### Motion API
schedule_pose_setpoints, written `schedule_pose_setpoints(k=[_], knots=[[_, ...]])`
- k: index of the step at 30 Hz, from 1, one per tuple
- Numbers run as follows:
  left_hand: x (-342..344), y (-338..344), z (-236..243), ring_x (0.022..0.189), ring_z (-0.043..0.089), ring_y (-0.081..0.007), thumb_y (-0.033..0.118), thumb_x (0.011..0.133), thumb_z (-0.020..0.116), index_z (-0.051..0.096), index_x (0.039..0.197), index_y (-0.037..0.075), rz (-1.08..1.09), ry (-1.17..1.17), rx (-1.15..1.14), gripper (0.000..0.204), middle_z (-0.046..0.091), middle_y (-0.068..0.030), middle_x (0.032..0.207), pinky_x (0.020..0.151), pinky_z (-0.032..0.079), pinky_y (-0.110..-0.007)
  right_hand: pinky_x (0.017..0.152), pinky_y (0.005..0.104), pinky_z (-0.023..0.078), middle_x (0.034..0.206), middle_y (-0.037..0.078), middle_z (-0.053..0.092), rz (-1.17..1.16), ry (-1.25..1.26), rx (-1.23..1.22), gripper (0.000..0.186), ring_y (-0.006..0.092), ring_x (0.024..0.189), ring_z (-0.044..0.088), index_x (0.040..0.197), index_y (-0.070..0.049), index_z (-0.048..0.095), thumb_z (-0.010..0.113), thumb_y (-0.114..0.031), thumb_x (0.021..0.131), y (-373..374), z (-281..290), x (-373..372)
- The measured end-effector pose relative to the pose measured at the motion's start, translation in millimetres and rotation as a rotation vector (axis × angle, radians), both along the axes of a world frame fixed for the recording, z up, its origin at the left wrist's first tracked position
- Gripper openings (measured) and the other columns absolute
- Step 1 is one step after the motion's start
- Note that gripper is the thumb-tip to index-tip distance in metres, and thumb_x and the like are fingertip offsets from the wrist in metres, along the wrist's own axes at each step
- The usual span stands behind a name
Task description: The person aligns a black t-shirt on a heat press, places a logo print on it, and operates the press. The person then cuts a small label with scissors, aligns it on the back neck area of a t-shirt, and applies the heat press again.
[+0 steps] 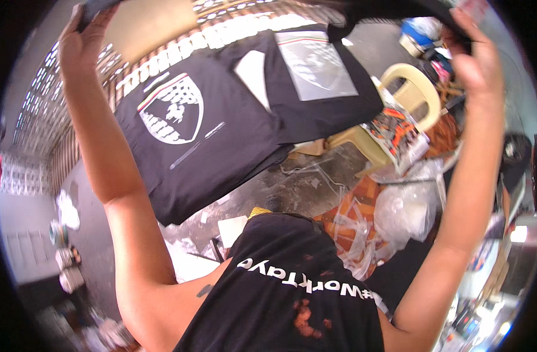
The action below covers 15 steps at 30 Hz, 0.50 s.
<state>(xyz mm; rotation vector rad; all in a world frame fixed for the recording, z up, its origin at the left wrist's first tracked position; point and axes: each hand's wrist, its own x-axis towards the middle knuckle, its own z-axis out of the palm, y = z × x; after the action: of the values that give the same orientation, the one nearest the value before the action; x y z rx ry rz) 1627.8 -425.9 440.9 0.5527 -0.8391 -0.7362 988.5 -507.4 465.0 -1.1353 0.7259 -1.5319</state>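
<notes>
Black cloth up in both hands, printed T-shirts below.

Our left hand (87, 44) grips dark fabric (99, 7) at the upper left; our right hand (478, 61) pinches black cloth (397, 10) at the upper right. The middle runs out of view; we cannot tell if it is one piece. Below lie a shield-printed black T-shirt (233, 126) and, beside it, a clear sheet (318, 66) over black fabric. Risk, we judge: a slack grip or low dip could drag cloth across the sheet and shift it. Open air between our forearms; tighter rightward, cream plastic chair (434, 98) close to the fabric's edge, crumpled plastic wrap (404, 212) nearer us.
</notes>
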Motion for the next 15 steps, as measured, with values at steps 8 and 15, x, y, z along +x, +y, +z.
schedule_pose_setpoints(k=[8,15], knots=[[84.8,133.0,-133.3,0.113,0.061,-0.0237,0.012,0.103,0.049,0.05,0.132,-0.001,0.426,0.042,0.384,0.032,0.061,-0.0121,0.126,0.098,0.051,-0.04,0.079,0.0384,0.049,0.1,0.001,0.064,0.183,0.125,0.467,0.017,0.0177,0.097,0.059,0.102,-0.013,0.066,0.067,-0.004,0.087,-59.5,-226.0,250.9],[-9.5,307.6,-341.1,0.116,0.061,-0.0265,0.014,0.102,0.048,0.049,0.135,0.002,0.429,0.453,0.622,0.035,0.06,-0.0123,0.129,0.102,0.049,-0.043,0.091,0.0379,0.046,0.112,0.009,0.067,0.336,0.019,0.756,0.034,0.0215,0.101,0.062,0.119,-0.003,0.065,0.063,0.004,0.086,7.1,-399.9,246.4]])
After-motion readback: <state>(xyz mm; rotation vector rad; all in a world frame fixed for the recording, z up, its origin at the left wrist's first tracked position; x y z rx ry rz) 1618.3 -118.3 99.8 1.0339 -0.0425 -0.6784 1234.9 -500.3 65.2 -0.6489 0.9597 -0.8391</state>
